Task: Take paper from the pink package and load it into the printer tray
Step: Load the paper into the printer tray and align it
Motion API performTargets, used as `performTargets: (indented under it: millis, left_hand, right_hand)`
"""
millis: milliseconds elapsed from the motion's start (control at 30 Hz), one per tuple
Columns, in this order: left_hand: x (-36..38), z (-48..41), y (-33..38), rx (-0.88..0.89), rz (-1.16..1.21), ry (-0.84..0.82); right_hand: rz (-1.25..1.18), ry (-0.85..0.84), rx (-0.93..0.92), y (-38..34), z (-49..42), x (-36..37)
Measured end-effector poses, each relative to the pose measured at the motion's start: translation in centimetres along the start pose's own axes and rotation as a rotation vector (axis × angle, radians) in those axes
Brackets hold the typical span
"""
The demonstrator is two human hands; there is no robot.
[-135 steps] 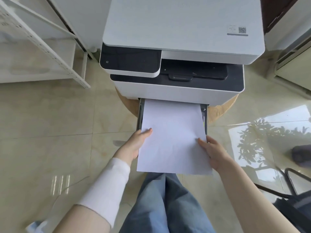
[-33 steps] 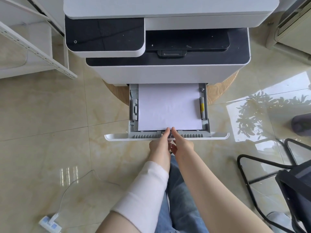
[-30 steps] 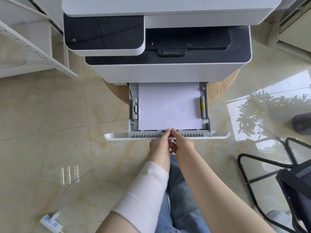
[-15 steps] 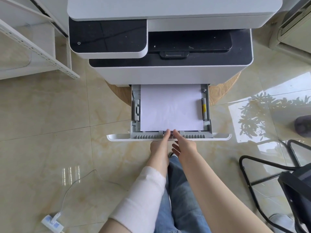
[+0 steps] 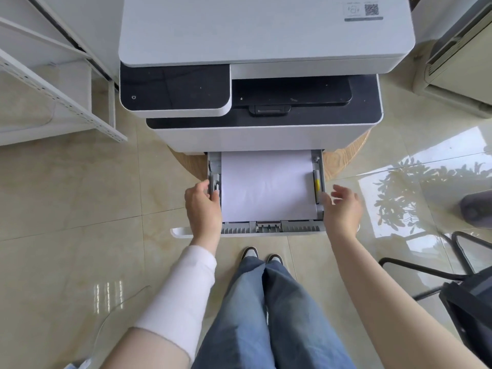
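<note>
A white printer (image 5: 266, 35) stands on a round wooden stool, its grey paper tray (image 5: 269, 227) pulled out toward me. A stack of white paper (image 5: 266, 185) lies flat in the tray between the side guides. My left hand (image 5: 203, 206) rests on the tray's left wall, fingers curled at the left guide. My right hand (image 5: 342, 209) is at the tray's right wall, fingers spread and holding nothing. The pink package is out of view.
A white metal shelf frame (image 5: 61, 99) stands at the left. A black chair (image 5: 468, 291) is at the lower right, an air-conditioner unit (image 5: 458, 62) at the upper right. A white cable (image 5: 117, 302) lies on the tiled floor.
Both hands left the middle of the tray's front edge and moved apart to the tray's left and right sides. The view has shifted down and back.
</note>
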State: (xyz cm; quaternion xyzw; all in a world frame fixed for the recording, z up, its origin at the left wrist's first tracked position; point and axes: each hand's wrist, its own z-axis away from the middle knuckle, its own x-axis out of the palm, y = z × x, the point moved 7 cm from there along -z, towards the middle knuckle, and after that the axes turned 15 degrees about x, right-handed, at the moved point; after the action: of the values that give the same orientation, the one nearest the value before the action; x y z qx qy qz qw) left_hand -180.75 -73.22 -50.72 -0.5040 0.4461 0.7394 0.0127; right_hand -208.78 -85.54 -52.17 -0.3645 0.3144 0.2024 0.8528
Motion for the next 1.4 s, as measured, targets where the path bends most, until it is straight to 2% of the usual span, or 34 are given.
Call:
performTargets:
  millis: [167, 500, 833, 967, 1067, 1167, 1267, 1400]
  left_hand:
    - [1.5, -0.4, -0.5, 0.035, -0.06, -0.053]
    - [1.7, -1.2, -1.6, 0.062, 0.047, -0.037]
    - [1.9, -0.7, -1.5, 0.067, 0.073, -0.042]
    - [1.9, -0.4, -1.4, 0.074, 0.105, -0.101]
    - [1.6, 0.2, -1.4, 0.117, 0.121, -0.162]
    - [0.6, 1.9, -1.2, 0.298, 0.108, -0.162]
    - [-0.4, 4.1, -1.6, 0.515, 0.0, -0.184]
    - [-0.5, 6.6, -3.2, 0.582, -0.167, -0.221]
  right_hand:
    - [0.11, -0.025, -0.06, -1.1, -0.9, 1.3]
    - [0.049, -0.072, 0.07, -0.6, -2.1, 1.9]
    - [0.075, -0.089, 0.004, -0.4, -2.2, 1.9]
    - [0.104, -0.149, -0.113, -0.4, -2.2, 1.9]
    - [0.133, -0.134, -0.291, -0.5, -0.8, 1.1]
    - [0.205, -0.006, -0.482, 0.6, 0.8, -0.3]
    - [0.262, 0.048, -0.62, 2.2, 2.1, -0.8]
    - [0.348, 0.04, -0.758, 3.8, 2.7, -0.5]
